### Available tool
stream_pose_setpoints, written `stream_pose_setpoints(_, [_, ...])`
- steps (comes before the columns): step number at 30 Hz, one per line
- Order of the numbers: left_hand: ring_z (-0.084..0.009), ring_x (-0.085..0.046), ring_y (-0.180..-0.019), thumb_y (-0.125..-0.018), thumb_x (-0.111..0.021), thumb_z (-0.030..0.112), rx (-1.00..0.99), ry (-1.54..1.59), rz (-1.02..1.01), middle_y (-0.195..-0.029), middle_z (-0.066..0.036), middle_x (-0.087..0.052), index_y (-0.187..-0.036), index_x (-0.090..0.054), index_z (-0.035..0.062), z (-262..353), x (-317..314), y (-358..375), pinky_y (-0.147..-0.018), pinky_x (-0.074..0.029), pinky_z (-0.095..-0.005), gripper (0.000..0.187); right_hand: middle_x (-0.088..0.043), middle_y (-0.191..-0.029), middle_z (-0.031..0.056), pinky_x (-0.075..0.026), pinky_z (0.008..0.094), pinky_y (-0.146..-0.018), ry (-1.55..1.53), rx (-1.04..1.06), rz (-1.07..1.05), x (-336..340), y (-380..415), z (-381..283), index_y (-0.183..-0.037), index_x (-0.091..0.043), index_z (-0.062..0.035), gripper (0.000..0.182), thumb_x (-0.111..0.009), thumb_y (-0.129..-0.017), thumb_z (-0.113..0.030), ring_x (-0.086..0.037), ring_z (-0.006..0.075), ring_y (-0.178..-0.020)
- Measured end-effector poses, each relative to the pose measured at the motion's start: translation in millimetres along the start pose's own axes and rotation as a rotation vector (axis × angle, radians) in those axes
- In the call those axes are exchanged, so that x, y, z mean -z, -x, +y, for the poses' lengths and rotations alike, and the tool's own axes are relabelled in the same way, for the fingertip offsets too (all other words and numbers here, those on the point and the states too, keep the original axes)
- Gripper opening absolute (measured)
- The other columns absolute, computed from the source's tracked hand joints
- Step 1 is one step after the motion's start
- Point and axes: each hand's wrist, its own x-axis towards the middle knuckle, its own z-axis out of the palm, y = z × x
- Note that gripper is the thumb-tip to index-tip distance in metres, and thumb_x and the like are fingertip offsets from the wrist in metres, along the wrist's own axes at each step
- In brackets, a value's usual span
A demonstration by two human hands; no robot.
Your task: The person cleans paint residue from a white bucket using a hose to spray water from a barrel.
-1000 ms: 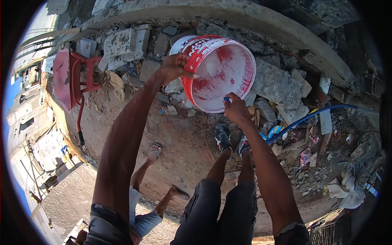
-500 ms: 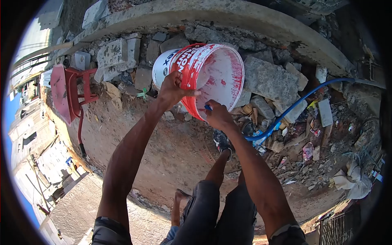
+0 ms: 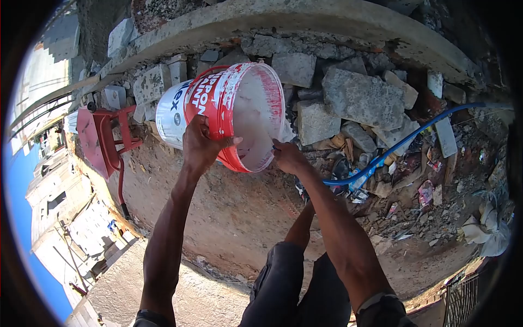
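Note:
A red and white paint bucket (image 3: 212, 103) is tipped on its side, its open mouth facing right. My left hand (image 3: 202, 143) grips the bucket's lower side, thumb lying over the rim. At the mouth's lower right edge, my right hand (image 3: 290, 158) is closed around the blue hose (image 3: 419, 129), whose end is hidden by the fingers. The hose runs behind my right forearm and off to the right. Something clear and whitish, like splashing water, shows at the rim just above my right hand. Inside, the bucket is whitish with red smears.
Broken concrete blocks (image 3: 362, 98) and rubble lie beneath a curved concrete edge (image 3: 305, 19). On the left stands a red wheelbarrow (image 3: 98, 136). Scattered litter (image 3: 425, 193) and a pale plastic bag (image 3: 482, 231) lie to the right. Bare dirt (image 3: 218, 210) stretches below my hands.
The bucket has moved left with my left hand on it. My right hand stays by the rim, slightly lower. A whitish splash now shows at the mouth. Another person's leg is gone from view.

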Motion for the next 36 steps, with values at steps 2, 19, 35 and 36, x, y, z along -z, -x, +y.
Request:
stream_pose_setpoints(2, [-0.0192,-0.064,-0.074,-0.052,-0.096,0.023,-0.008,-0.126,0.083,-0.088,-0.012,-0.068,-0.098,-0.055,-0.0030,5,0,0,-0.067,-0.053,-0.0337,0.067,-0.063,-0.116,0.0170,-0.047,0.0331,-0.088,-0.262,-0.093,0.020,10,-2,-16,-0.130,-0.052,-0.0026,0.034,-0.047,-0.099,-0.015,-0.059,0.0289,-0.103])
stream_pose_setpoints(19, [-0.0301,-0.065,-0.074,-0.048,-0.096,0.026,-0.048,-0.351,0.270,-0.079,-0.016,-0.066,-0.088,-0.055,-0.0018,-48,-28,-64,-0.067,-0.050,-0.0406,0.064,-0.065,-0.115,0.0178,-0.049,0.0423,-0.085,-0.657,-0.158,0.007,34,-7,-45,-0.139,-0.049,-0.0161,0.044,-0.053,-0.098,-0.030,-0.064,0.0304,-0.100])
stream_pose_setpoints(35, [-0.0427,-0.057,-0.096,-0.073,-0.081,0.042,-0.139,-0.685,0.414,-0.105,-0.025,-0.059,-0.118,-0.047,-0.0053,-167,-16,-120,-0.078,-0.044,-0.0503,0.074,-0.067,-0.110,0.0233,-0.051,0.0436,-0.087,-0.917,-0.099,0.148,45,-1,-38,-0.127,-0.061,-0.0062,0.044,-0.058,-0.083,-0.009,-0.065,0.0364,-0.105])
stream_pose_setpoints(36, [-0.0431,-0.056,-0.102,-0.075,-0.080,0.041,-0.210,-0.691,0.443,-0.111,-0.025,-0.057,-0.121,-0.045,-0.0047,-194,-20,-130,-0.082,-0.044,-0.0503,0.074,-0.067,-0.108,0.0251,-0.052,0.0439,-0.085,-0.952,-0.047,0.095,70,17,-40,-0.129,-0.059,-0.0055,0.050,-0.058,-0.078,-0.005,-0.065,0.0380,-0.103])
